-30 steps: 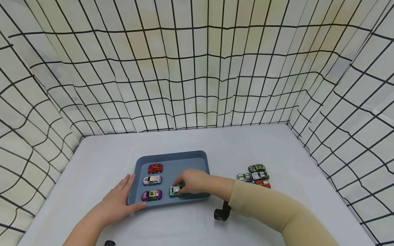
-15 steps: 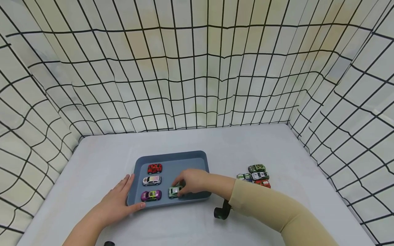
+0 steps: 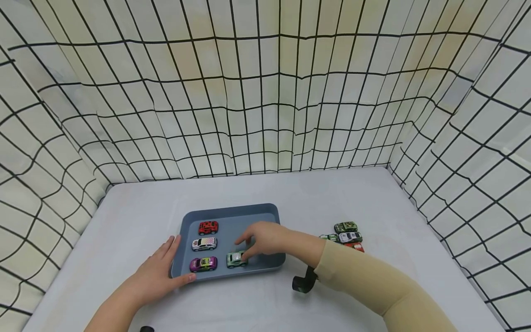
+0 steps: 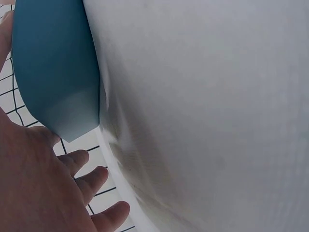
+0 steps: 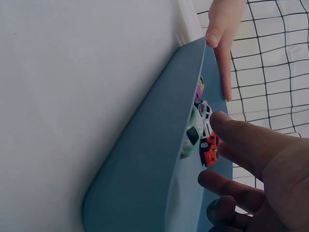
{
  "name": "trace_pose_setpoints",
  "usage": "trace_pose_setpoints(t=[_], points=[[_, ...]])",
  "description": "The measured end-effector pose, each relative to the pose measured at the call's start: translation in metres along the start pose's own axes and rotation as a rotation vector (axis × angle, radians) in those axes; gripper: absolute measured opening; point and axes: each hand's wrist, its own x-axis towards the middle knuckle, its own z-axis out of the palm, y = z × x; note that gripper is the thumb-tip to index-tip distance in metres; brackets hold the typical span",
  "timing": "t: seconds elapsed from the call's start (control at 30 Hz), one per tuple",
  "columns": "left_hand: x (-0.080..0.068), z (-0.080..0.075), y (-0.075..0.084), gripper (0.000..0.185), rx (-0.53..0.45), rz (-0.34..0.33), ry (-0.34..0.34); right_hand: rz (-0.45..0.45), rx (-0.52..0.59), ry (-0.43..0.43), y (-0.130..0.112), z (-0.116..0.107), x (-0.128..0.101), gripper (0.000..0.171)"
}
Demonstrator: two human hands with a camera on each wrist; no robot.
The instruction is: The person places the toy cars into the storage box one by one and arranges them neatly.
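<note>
Hands: our left (image 3: pixel 159 272) rests flat against the tray (image 3: pixel 232 216); our right (image 3: pixel 263 240) hovers loose-fingered over the green car (image 3: pixel 237 259), lower centre. Light, rigid, free-rolling; pinch its flanks.

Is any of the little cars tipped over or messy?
None looks tipped over. Four cars sit on their wheels in the blue tray: red, white, purple and green. The only untidy part is the bunch of cars crowded on the table to the right of the tray.
</note>
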Motion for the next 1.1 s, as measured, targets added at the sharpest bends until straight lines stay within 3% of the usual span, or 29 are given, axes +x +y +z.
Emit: trace_pose_setpoints(t=[0.3, 0.6, 1.1], points=[[0.001, 0.000, -0.001, 0.123, -0.004, -0.014, -0.029, 0.003, 0.035, 0.041, 0.014, -0.014, -0.015, 0.045], [0.001, 0.001, -0.001, 0.123, 0.000, -0.008, -0.021, 0.011, 0.072, 0.107, 0.040, -0.033, -0.045, 0.042], [0.001, 0.000, 0.000, 0.122, -0.013, 0.002, -0.028, 0.208, 0.071, 0.152, 0.111, -0.053, -0.119, 0.037]])
